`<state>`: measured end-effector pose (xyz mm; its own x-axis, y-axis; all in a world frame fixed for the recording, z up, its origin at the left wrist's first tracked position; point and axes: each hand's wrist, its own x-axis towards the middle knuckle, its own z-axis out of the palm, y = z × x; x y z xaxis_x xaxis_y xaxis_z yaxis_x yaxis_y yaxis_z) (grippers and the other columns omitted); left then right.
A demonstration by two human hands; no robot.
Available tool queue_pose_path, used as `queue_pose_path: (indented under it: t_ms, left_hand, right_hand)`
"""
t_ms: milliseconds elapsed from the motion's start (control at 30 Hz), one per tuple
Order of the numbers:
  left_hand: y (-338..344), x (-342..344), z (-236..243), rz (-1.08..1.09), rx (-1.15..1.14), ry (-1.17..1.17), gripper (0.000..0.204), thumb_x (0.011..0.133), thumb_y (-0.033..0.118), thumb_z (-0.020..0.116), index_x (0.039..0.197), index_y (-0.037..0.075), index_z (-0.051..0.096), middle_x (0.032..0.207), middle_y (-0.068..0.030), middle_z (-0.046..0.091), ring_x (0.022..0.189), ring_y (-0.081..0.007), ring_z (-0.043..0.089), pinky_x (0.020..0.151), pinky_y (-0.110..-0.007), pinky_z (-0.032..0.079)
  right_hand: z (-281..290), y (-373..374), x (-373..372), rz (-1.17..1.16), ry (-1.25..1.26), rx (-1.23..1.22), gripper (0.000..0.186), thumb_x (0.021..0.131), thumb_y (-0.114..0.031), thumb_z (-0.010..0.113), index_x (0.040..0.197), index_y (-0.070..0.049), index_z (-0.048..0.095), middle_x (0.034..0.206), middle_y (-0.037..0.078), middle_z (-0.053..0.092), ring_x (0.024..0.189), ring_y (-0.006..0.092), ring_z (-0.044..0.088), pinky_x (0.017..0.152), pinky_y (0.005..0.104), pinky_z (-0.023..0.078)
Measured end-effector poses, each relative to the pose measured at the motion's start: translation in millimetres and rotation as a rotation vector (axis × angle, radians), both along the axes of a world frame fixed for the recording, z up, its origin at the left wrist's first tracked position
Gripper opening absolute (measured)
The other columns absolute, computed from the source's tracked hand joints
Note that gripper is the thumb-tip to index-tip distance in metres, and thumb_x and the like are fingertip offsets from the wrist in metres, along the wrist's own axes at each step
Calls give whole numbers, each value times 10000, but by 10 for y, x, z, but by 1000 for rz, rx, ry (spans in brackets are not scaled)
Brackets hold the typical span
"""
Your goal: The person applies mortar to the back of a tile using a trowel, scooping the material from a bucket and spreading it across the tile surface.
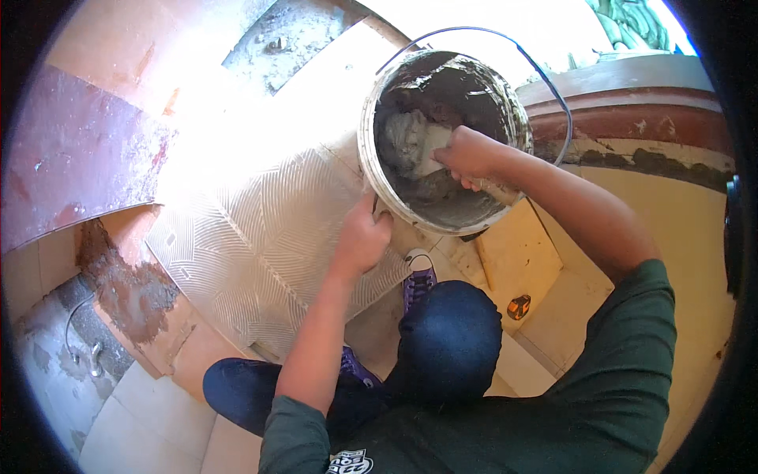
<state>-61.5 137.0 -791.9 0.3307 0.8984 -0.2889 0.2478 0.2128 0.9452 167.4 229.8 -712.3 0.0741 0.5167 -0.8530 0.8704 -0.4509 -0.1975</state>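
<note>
Grey mortar (405, 136) lies beside the right fingers (455, 151), which grip a flat-bladed tool (431, 146); left fingers (382, 224) grip the bucket (366, 134) rim.

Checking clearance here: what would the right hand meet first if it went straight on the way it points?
The right hand and its flat tool would likely meet the grey mix inside the bucket first; how deep it lies is hard to tell.

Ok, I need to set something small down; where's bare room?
Bare: the yellowish tile between bucket and tape measure; the ridged surface left of the left hand. Crowded: below the bucket, with shoes and knees; inside it, right hand and grey mix.
</note>
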Motion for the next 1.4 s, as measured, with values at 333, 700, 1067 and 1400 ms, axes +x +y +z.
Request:
queue_pose_path:
  t_ms: [333,700,1067,1400]
  left_hand:
    - [41,-25,39,-90,7,73,560,913,139,537,1437,-33,444,1377,-291,559,1337,-393,517,1108,-434,389]
    - [340,-1404,671,-135,179,597,623,976,247,530,1497,-54,367,1439,-306,494,1314,-404,529,1110,-426,408]
    - [419,-3089,870,1142,668,219,389,947,66,522,1297,-95,574,1310,-159,648,1210,-218,600,1072,-307,423]
    - [67,-3607,837,1347,791,253,391,934,57,508,1286,-101,573,1268,-189,670,1116,-207,632,973,-292,463]
  right_hand:
    - [-3,-181,-55,-692,302,3,416,1010,-367,594,869,24,609,656,48,571,478,145,551,402,311,471]
    - [829,-999,285,-438,221,366,421,1031,-395,553,863,-12,596,657,34,546,487,122,527,440,292,419]
    - [1313,-1852,-471,-148,157,724,161,894,-94,634,1006,21,630,763,38,588,644,138,556,590,279,460]
    - [-371,-1168,-2219,750,66,238,413,878,-385,647,1037,-4,665,929,263,696,935,408,685,833,498,532]
